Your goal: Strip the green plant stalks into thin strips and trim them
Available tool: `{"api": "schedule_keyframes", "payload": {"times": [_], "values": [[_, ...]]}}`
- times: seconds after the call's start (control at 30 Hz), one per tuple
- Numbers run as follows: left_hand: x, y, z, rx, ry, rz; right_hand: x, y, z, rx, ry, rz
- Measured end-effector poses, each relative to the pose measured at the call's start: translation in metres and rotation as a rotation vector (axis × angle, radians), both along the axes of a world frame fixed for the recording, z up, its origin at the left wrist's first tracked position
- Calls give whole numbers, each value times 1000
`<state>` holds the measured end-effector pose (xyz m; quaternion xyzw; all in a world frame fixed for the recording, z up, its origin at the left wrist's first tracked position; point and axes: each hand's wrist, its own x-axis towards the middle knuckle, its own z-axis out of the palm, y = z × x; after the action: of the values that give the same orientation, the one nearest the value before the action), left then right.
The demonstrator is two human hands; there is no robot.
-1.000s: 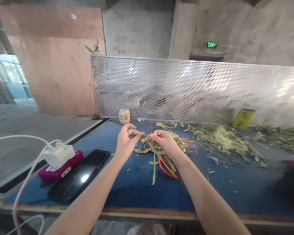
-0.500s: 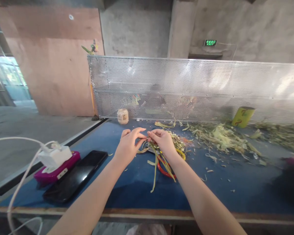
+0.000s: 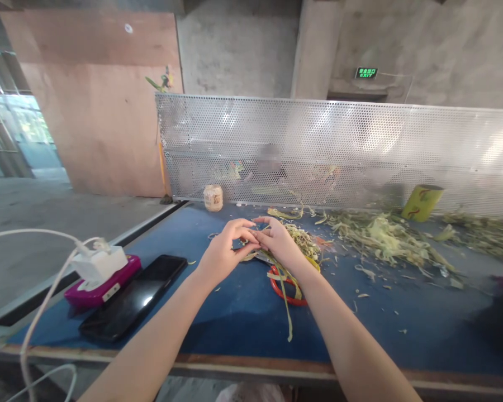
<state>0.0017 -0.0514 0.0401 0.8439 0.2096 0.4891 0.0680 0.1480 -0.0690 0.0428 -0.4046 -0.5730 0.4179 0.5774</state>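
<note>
My left hand and my right hand meet fingertip to fingertip over a small bunch of green-yellow leaf strips above the blue table. Both hands pinch the strips, fingers closed around them. Long strips hang down from my hands toward the table's front edge. Under my right wrist lie scissors with red handles. A heap of strips sits just behind my right hand.
A black phone and a magenta box with a white charger lie at the left. A small jar stands at the perforated metal screen. Leaf scraps and a yellow-green cup are at the right.
My hands have drawn closer until the fingertips touch. The hanging strips have swung from lower left to lower right.
</note>
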Motion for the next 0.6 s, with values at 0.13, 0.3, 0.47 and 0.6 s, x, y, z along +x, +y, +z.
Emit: {"api": "schedule_keyframes", "payload": {"times": [0.13, 0.3, 0.47, 0.6], "values": [[0, -2, -1, -73, -67, -17, 0, -5, 2, -3, 7, 48], [0, -2, -2, 24, -53, -9, 1, -9, 3, -23, 46, 98], [1, -3, -3, 87, -77, -88, 1, -10, 3, -31, 89, 110], [1, -3, -2, 46, -77, -46, 4, -9, 3, -42, 105, 122]]}}
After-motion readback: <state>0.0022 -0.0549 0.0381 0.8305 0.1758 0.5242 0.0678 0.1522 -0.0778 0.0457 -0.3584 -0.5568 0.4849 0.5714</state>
